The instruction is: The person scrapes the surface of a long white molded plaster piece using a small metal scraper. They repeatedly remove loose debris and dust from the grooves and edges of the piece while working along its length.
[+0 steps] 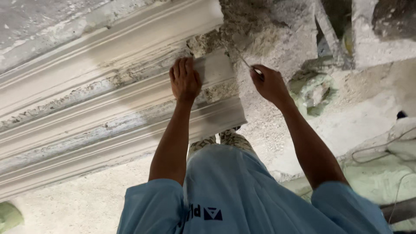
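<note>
Left hand [185, 79] lies flat, fingers spread open, on the white plaster moulding [108, 108] just short of its cut end edge. Right hand [268, 83] has fingers closed around a thin metal tool [243, 60], tip at the rough plaster [268, 30] beyond that edge. Open rubble-strewn floor [346, 125] lies right of the fingers.
</note>
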A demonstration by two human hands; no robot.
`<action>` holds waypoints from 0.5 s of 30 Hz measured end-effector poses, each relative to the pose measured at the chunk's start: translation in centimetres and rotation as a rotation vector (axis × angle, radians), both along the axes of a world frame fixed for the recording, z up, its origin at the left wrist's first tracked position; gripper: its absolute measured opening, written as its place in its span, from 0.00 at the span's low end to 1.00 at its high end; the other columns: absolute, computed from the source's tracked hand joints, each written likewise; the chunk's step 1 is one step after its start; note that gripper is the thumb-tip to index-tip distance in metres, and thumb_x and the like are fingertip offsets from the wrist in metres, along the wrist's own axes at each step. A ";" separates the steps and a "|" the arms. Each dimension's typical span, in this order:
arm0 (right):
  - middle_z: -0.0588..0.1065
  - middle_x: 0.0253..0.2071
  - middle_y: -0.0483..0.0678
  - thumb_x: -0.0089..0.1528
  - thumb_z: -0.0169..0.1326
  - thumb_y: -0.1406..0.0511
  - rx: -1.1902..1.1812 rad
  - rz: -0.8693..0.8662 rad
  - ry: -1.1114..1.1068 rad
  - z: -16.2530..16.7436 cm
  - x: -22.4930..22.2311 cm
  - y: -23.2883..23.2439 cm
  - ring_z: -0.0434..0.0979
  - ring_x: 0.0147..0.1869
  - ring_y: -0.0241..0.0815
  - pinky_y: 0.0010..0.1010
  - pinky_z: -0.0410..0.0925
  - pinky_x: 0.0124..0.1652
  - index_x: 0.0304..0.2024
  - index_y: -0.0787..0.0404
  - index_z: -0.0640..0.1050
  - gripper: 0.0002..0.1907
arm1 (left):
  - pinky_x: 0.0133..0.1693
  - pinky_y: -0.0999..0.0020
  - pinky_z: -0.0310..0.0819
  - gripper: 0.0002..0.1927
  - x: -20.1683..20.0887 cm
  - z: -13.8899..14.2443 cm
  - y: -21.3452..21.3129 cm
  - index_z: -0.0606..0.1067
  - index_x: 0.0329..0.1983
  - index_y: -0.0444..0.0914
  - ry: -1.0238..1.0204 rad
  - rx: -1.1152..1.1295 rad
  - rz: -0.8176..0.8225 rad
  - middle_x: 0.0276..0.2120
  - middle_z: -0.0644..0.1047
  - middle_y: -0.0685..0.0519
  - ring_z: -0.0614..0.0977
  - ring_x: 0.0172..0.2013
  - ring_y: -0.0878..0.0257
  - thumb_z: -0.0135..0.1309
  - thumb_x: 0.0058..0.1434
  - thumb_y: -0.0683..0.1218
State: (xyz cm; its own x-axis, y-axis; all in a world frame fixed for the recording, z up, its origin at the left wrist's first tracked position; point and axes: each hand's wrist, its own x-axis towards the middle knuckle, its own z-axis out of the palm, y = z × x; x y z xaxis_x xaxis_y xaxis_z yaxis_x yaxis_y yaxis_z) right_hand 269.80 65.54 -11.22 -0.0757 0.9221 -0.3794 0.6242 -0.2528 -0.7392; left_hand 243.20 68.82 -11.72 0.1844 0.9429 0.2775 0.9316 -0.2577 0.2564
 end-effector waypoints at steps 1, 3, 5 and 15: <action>0.79 0.28 0.52 0.72 0.48 0.58 -0.035 0.009 -0.039 0.3 -0.1 0.0 0.73 0.24 0.40 0.35 0.66 0.26 0.58 0.61 0.78 0.18 | 0.66 0.46 0.59 0.22 -0.1 0.1 0.0 0.69 0.65 0.38 -0.016 -0.007 0.002 0.62 0.71 0.45 0.68 0.66 0.47 0.48 0.68 0.44; 0.79 0.27 0.52 0.73 0.49 0.58 -0.001 0.025 -0.042 0.7 -0.6 0.1 0.73 0.24 0.37 0.33 0.66 0.26 0.58 0.62 0.78 0.17 | 0.67 0.46 0.59 0.23 -0.2 0.2 0.0 0.69 0.66 0.38 -0.026 -0.042 0.006 0.62 0.71 0.46 0.68 0.66 0.48 0.48 0.67 0.44; 0.79 0.29 0.51 0.74 0.50 0.58 0.178 0.039 0.019 0.9 -1.6 0.1 0.75 0.26 0.31 0.30 0.68 0.26 0.57 0.64 0.77 0.17 | 0.67 0.46 0.58 0.23 -0.3 0.3 0.0 0.68 0.66 0.38 -0.027 -0.044 0.001 0.62 0.71 0.45 0.68 0.66 0.47 0.49 0.67 0.44; 0.77 0.33 0.47 0.63 0.48 0.68 -0.467 -0.226 0.273 0.3 -4.0 -1.6 0.70 0.20 0.35 0.34 0.65 0.20 0.55 0.55 0.71 0.17 | 0.61 0.43 0.57 0.27 -2.8 -2.0 0.2 0.68 0.64 0.37 0.073 -0.068 0.045 0.63 0.70 0.41 0.66 0.64 0.47 0.47 0.63 0.51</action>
State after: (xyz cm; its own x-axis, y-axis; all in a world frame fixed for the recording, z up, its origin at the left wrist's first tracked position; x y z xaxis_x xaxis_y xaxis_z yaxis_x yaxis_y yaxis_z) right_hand 265.81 63.97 -10.93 -0.0484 0.6666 -0.7438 0.3194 -0.6953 -0.6439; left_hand 240.39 69.05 -13.71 0.1586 0.9669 0.1998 0.9586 -0.1992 0.2033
